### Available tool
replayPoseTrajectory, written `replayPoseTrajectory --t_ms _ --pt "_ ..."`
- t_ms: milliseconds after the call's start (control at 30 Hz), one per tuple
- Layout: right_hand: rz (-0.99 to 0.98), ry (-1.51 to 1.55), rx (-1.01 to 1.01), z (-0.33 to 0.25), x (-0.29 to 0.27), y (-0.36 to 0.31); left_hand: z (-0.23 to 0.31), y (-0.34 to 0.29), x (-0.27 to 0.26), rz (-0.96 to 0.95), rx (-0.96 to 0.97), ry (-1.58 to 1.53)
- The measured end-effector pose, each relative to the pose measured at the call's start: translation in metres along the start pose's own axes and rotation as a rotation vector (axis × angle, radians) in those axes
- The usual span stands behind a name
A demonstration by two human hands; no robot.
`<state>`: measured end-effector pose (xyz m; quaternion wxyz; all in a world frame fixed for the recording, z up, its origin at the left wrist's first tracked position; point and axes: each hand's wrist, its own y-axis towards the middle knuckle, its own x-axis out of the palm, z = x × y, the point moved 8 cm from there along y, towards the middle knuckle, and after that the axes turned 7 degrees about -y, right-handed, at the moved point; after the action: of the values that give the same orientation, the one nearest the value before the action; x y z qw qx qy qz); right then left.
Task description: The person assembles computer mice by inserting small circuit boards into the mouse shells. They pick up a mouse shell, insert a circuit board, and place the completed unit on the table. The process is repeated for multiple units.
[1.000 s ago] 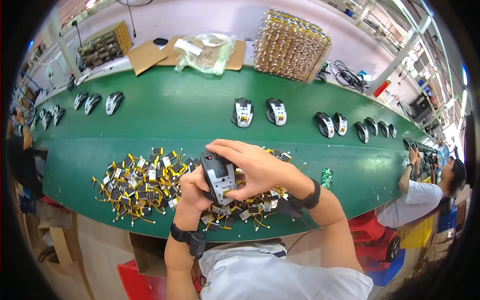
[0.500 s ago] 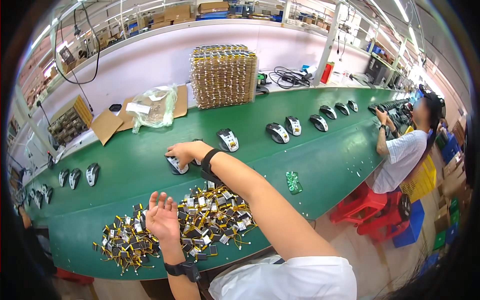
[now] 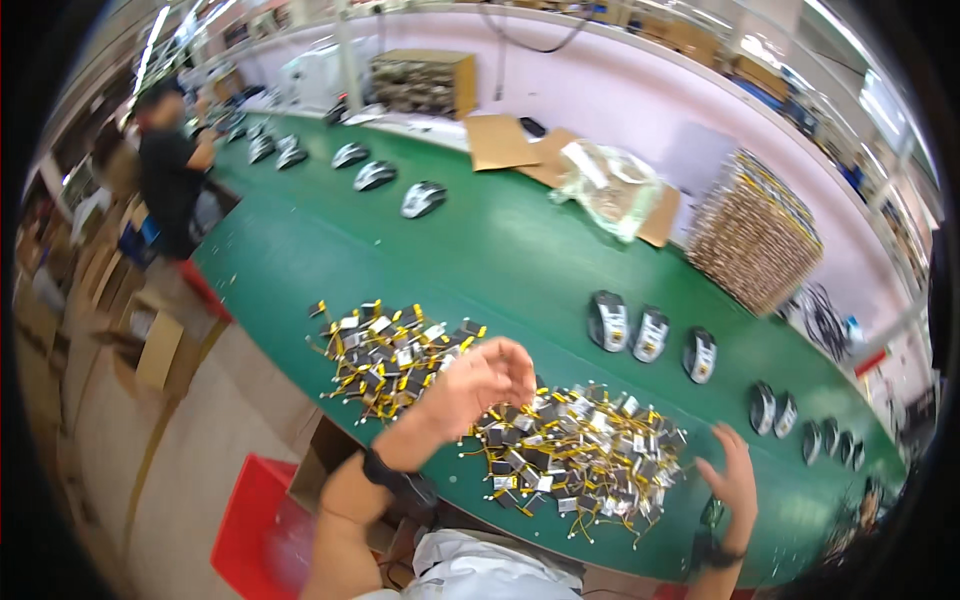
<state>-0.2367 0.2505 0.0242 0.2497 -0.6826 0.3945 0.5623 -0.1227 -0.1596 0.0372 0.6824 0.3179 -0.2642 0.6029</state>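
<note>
Pale labels on batteries [image 3: 537,458], yellow ones on mice [image 3: 608,322]; print too small to read. Batteries lie in two heaps on the green surface [image 3: 300,240], mice beyond. Left hand [image 3: 478,385] blocks view between heaps, fingers curled, can't tell if gripping anything. Right hand [image 3: 735,475] just beside right heap, fingers apart, partly covering green piece [image 3: 712,512]. Cardboard [image 3: 500,142], plastic bag [image 3: 610,195] along far edge.

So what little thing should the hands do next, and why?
Maybe the left hand could reach for the computer mouse beyond the batteries, on the left. Both it and the right hand look empty, and that mouse is the nearest of the left-side ones.
</note>
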Motion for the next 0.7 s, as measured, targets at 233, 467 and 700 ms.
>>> replayPoseTrajectory --t_ms 233,467,700 --pt "0.127 -0.252 0.118 0.047 0.030 -0.096 0.210 0.119 -0.114 0.453 0.212 1.761" --pt "0.214 0.055 0.271 -0.024 -0.028 -0.102 0.216 0.178 -0.269 1.167 -0.155 1.887" --pt "0.318 0.293 0.382 0.012 -0.041 -0.144 0.193 0.192 -0.282 1.092 0.083 2.036"
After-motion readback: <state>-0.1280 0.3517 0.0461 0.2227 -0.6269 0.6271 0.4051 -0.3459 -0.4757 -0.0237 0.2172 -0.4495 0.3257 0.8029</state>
